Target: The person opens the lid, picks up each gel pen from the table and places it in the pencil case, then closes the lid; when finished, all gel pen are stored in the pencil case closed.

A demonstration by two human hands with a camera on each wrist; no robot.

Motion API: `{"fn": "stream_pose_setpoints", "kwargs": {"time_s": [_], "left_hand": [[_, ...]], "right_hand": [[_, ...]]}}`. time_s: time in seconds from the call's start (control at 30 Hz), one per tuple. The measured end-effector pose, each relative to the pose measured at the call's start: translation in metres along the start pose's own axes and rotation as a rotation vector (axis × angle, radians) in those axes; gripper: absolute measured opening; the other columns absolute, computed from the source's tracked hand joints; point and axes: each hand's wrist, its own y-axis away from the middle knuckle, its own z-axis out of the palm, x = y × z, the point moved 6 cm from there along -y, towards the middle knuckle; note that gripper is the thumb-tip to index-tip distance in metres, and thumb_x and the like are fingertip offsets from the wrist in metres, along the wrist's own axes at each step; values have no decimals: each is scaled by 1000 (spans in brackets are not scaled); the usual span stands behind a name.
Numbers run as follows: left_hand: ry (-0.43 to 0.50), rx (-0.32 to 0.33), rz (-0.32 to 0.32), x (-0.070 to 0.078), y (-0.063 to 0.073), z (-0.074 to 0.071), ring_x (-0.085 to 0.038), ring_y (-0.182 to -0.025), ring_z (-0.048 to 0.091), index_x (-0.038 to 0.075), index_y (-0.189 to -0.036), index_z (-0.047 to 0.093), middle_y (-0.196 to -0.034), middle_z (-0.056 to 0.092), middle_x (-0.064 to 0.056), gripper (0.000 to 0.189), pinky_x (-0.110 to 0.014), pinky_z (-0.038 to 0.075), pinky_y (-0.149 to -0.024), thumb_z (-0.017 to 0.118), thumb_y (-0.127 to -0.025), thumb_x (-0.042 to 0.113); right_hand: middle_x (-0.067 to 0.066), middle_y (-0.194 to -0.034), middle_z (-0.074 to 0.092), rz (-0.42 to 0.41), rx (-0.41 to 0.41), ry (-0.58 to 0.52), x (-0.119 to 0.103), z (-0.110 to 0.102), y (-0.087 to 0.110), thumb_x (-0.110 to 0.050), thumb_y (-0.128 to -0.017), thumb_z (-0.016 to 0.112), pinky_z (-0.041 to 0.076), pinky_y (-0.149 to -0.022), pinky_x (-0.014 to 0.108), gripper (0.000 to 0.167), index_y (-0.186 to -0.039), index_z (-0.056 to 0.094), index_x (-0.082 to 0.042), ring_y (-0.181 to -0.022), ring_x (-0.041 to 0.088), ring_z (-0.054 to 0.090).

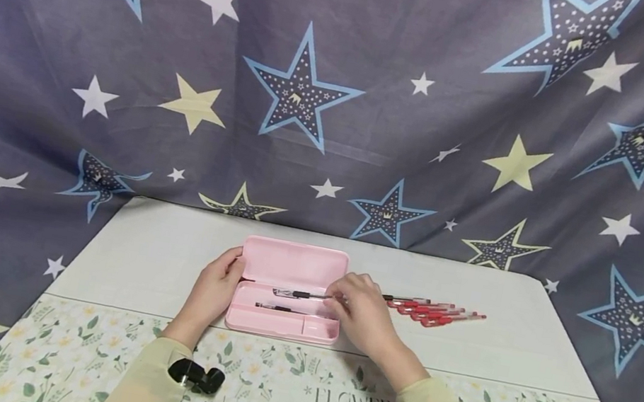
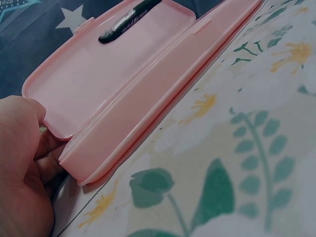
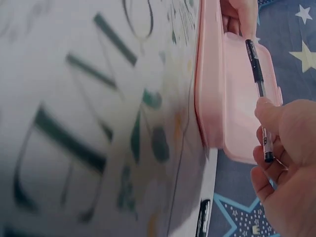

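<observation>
A pink pencil case (image 1: 264, 322) lies open on the table, its lid (image 1: 294, 264) tipped back. My left hand (image 1: 214, 286) grips the left end of the case; in the left wrist view its thumb laps over the lid's corner. Between thumb and fingers, my right hand (image 1: 363, 315) pinches a black gel pen (image 3: 255, 66) with a clear barrel, held level above the tray. Another black pen (image 1: 275, 308) lies inside the case, its right part hidden by the right hand.
Right of the case lie several red pens (image 1: 438, 315) in a slanted row, with a black pen (image 1: 411, 300) beside them. A flowered mat (image 1: 262, 392) covers the table's near part. A star-patterned curtain (image 1: 373, 131) hangs behind.
</observation>
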Motion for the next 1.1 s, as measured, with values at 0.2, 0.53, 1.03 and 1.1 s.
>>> {"fn": "stream_pose_setpoints", "kwargs": {"time_s": [0.2, 0.53, 1.03, 1.1], "left_hand": [[-2, 6, 9, 0, -1, 0, -39, -148, 55, 8, -159, 58, -152, 65, -20, 44, -59, 40, -125, 47, -120, 27], [5, -7, -11, -1, -1, 0, -38, -148, 55, 9, -159, 58, -152, 65, -20, 45, -58, 40, -125, 47, -120, 28], [10, -3, -21, 0, 0, 0, -39, -149, 54, 9, -160, 57, -152, 65, -20, 45, -59, 39, -126, 47, -120, 29], [8, -3, -22, -1, -1, 0, -38, -148, 55, 10, -159, 58, -151, 65, -20, 45, -58, 39, -125, 47, -120, 29]], "right_hand": [[-2, -96, 67, 19, -20, 11, -10, 10, -4, -16, -95, 87, 50, -91, 46, 13, -98, 74, -14, -95, 23, 59], [-3, -95, 68, 48, -48, 25, -14, 20, -7, -23, -95, 88, 52, -89, 44, 14, -97, 77, -15, -92, 21, 59], [-6, -90, 63, 66, -71, 47, -12, 27, -10, -24, -95, 89, 52, -86, 44, 15, -93, 74, -19, -90, 20, 57], [-6, -90, 63, 71, -75, 45, -13, 27, -10, -24, -96, 88, 51, -86, 44, 15, -93, 75, -19, -90, 20, 57]]}}
